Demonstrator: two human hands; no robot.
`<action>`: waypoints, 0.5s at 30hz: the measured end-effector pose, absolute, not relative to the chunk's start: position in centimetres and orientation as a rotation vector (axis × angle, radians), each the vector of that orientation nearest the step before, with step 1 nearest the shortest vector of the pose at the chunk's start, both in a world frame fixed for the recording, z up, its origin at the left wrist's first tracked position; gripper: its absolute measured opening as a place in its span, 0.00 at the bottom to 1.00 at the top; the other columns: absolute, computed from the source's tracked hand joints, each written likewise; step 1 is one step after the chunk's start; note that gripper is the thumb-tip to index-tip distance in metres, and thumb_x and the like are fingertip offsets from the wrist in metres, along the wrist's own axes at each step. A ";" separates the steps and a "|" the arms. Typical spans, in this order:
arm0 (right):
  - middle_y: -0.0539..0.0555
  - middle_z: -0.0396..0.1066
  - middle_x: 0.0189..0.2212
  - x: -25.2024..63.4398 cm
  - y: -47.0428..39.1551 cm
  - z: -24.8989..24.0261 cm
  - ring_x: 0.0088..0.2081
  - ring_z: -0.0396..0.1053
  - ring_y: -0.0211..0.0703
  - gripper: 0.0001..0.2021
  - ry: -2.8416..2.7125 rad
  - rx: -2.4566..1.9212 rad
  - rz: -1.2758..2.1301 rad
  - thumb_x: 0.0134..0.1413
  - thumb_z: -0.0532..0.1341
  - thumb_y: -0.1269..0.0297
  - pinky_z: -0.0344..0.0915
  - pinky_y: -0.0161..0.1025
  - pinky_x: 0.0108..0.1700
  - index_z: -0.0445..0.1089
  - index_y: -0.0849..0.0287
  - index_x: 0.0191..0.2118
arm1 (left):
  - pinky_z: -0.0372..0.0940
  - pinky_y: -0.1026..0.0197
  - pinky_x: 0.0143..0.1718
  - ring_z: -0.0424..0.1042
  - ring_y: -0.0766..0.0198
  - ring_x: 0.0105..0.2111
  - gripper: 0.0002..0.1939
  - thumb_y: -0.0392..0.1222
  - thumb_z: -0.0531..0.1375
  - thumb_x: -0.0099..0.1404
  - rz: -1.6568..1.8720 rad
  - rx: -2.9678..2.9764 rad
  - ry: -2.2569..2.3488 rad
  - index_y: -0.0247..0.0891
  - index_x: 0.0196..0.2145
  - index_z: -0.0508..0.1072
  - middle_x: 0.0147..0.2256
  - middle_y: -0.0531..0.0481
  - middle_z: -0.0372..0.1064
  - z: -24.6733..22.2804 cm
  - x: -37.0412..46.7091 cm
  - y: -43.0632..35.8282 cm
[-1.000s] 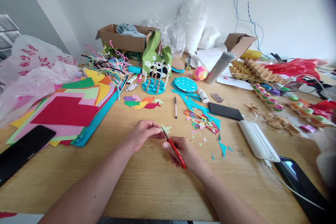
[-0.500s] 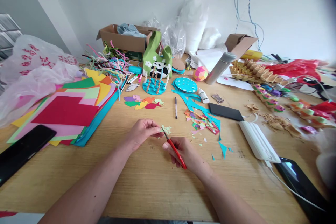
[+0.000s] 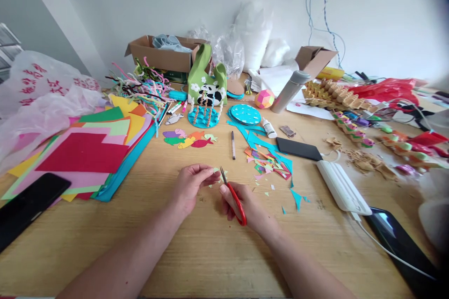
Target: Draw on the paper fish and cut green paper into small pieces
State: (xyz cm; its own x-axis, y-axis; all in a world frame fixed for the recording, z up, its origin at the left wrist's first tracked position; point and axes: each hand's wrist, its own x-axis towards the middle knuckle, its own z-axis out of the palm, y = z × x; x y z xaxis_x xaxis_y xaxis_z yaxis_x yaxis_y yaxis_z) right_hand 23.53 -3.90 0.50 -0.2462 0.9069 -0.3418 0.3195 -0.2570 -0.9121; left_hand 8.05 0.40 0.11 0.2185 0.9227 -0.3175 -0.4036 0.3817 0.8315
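Over the middle of the table, my left hand (image 3: 195, 184) pinches a small pale green piece (image 3: 216, 170) between thumb and fingers. My right hand (image 3: 242, 203) is closed round the red handles of the scissors (image 3: 235, 201), whose blades point up and away, close to my left fingertips. Small pale green scraps lie under and behind the blades, partly hidden by my left fingers. Farther back is a group of coloured fish cutouts (image 3: 189, 138), with a pen (image 3: 233, 145) to their right. Mixed coloured scraps (image 3: 268, 162) are spread right of the pen.
Coloured sheets (image 3: 82, 152) and a black phone (image 3: 35, 205) are at the left. A white power bank (image 3: 343, 187) with cables lies at the right, beside a black slab (image 3: 299, 148). A grey bottle (image 3: 290, 91) and a green panda bag (image 3: 206, 79) stand behind.
The scissors have turned more upright, and their blades now stand slightly apart from the held piece. The whole view has shifted slightly.
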 end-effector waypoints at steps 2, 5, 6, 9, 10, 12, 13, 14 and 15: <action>0.50 0.67 0.18 23.2 -4.0 0.3 0.17 0.63 0.35 0.30 -1.485 -1.493 1.522 0.51 0.51 0.31 0.59 0.32 0.19 0.61 0.59 0.26 | 0.67 0.57 0.43 0.76 0.60 0.33 0.12 0.43 0.70 0.47 1.092 0.609 0.935 0.34 0.28 0.76 0.29 0.45 0.77 -0.1 8.6 -0.1; 0.50 0.67 0.18 22.8 -4.1 -0.1 0.17 0.63 0.35 0.30 -1.477 -1.495 1.526 0.51 0.51 0.31 0.58 0.32 0.19 0.61 0.59 0.26 | 0.66 0.58 0.42 0.74 0.61 0.34 0.11 0.43 0.70 0.47 1.139 0.549 0.936 0.35 0.27 0.76 0.30 0.47 0.77 -0.4 9.3 -0.8; 0.50 0.67 0.18 22.6 -4.1 -0.2 0.17 0.63 0.35 0.30 -1.472 -1.493 1.527 0.51 0.51 0.31 0.58 0.32 0.19 0.61 0.59 0.26 | 0.66 0.59 0.41 0.74 0.61 0.34 0.11 0.43 0.70 0.48 1.143 0.542 0.933 0.35 0.27 0.76 0.30 0.47 0.76 -0.5 9.4 -0.9; 0.50 0.66 0.18 22.4 -4.3 -0.3 0.17 0.63 0.36 0.29 -1.456 -1.489 1.517 0.52 0.51 0.32 0.58 0.32 0.19 0.61 0.58 0.27 | 0.66 0.60 0.40 0.73 0.61 0.34 0.10 0.44 0.69 0.49 1.141 0.518 0.933 0.36 0.27 0.76 0.30 0.48 0.76 -0.6 9.7 -1.3; 0.51 0.66 0.18 22.3 -4.3 -0.3 0.16 0.63 0.36 0.29 -1.455 -1.493 1.511 0.52 0.51 0.32 0.58 0.32 0.18 0.61 0.58 0.27 | 0.66 0.60 0.39 0.73 0.61 0.34 0.10 0.44 0.69 0.49 1.139 0.507 0.936 0.36 0.27 0.76 0.30 0.48 0.76 -0.6 9.8 -1.4; 0.51 0.66 0.18 22.3 -4.3 -0.1 0.16 0.63 0.36 0.29 -1.460 -1.512 1.499 0.51 0.52 0.32 0.57 0.32 0.18 0.61 0.58 0.26 | 0.66 0.60 0.38 0.73 0.62 0.33 0.11 0.44 0.69 0.48 1.136 0.487 0.938 0.35 0.27 0.76 0.30 0.48 0.76 -0.5 9.9 -1.6; 0.51 0.66 0.17 22.2 -4.3 0.0 0.16 0.62 0.36 0.29 -1.464 -1.521 1.493 0.51 0.52 0.32 0.57 0.32 0.18 0.61 0.58 0.26 | 0.66 0.60 0.38 0.73 0.62 0.33 0.11 0.44 0.70 0.48 1.134 0.481 0.938 0.35 0.28 0.76 0.30 0.48 0.76 -0.5 10.0 -1.7; 0.51 0.66 0.17 22.2 -4.3 0.1 0.15 0.62 0.36 0.29 -1.468 -1.527 1.487 0.51 0.53 0.32 0.56 0.32 0.17 0.61 0.58 0.26 | 0.66 0.60 0.37 0.73 0.62 0.32 0.12 0.44 0.70 0.48 1.133 0.477 0.937 0.35 0.28 0.76 0.30 0.47 0.76 -0.4 10.0 -1.7; 0.51 0.66 0.17 22.2 -4.3 0.2 0.15 0.62 0.35 0.29 -1.474 -1.531 1.481 0.51 0.53 0.32 0.56 0.32 0.17 0.61 0.58 0.25 | 0.65 0.60 0.37 0.73 0.62 0.33 0.12 0.44 0.70 0.48 1.135 0.475 0.937 0.35 0.27 0.76 0.30 0.47 0.76 -0.3 10.1 -1.8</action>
